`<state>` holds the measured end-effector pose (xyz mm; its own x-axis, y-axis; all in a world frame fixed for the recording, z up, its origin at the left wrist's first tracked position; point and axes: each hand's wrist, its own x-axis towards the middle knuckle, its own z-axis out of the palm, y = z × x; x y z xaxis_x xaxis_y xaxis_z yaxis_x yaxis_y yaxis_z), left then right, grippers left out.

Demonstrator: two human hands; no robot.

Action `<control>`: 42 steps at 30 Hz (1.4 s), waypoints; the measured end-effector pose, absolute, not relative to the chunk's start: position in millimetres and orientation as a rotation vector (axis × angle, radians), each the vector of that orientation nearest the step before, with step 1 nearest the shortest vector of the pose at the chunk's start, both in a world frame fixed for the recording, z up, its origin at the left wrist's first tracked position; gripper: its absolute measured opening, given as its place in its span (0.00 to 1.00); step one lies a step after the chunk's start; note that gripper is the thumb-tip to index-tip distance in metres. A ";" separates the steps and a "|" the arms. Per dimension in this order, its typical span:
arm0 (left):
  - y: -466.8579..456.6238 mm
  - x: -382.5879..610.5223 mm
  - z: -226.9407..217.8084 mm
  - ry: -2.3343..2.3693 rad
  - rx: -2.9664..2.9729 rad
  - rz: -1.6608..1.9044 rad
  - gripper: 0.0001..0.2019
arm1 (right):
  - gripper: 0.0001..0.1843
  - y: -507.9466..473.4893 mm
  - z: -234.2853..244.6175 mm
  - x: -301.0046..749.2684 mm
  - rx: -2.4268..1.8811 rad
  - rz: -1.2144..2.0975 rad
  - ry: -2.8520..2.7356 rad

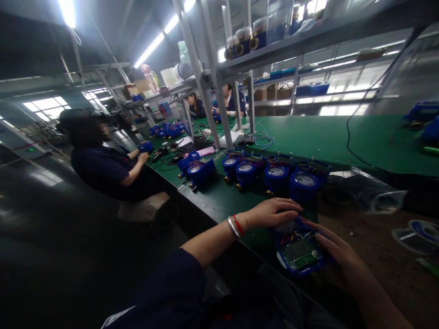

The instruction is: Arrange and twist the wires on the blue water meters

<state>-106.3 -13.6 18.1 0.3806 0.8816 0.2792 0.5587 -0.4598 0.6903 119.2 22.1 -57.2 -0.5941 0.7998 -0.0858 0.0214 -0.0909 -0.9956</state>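
A blue water meter with an open top, a green circuit board and red wires lies at the near edge of the green bench. My left hand rests on its far end, fingers curled over it; the wrist wears silver bangles and a red string. My right hand grips its right side. Both hands hold the meter.
A row of several blue meters with white dials stands just behind my hands. A crumpled plastic bag lies to the right. A seated person works at the bench to the left; two more sit farther back. Metal shelving rises above the bench.
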 end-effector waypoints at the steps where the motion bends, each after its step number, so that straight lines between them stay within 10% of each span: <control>1: -12.5 -107.5 17.1 1.232 2.126 0.844 0.16 | 0.29 24.7 -55.2 117.0 -0.885 1.745 -1.587; 17: -69.6 -105.1 17.1 1.889 2.057 0.848 0.21 | 0.18 7.3 -49.9 125.7 -1.356 0.935 -1.360; 24: -87.0 -110.4 9.0 1.847 2.049 0.649 0.49 | 0.18 12.3 -61.5 124.2 -1.343 0.944 -1.402; 42: -155.0 -222.5 -2.8 2.646 1.598 0.731 0.37 | 0.16 9.6 -55.3 122.6 -1.452 0.964 -1.510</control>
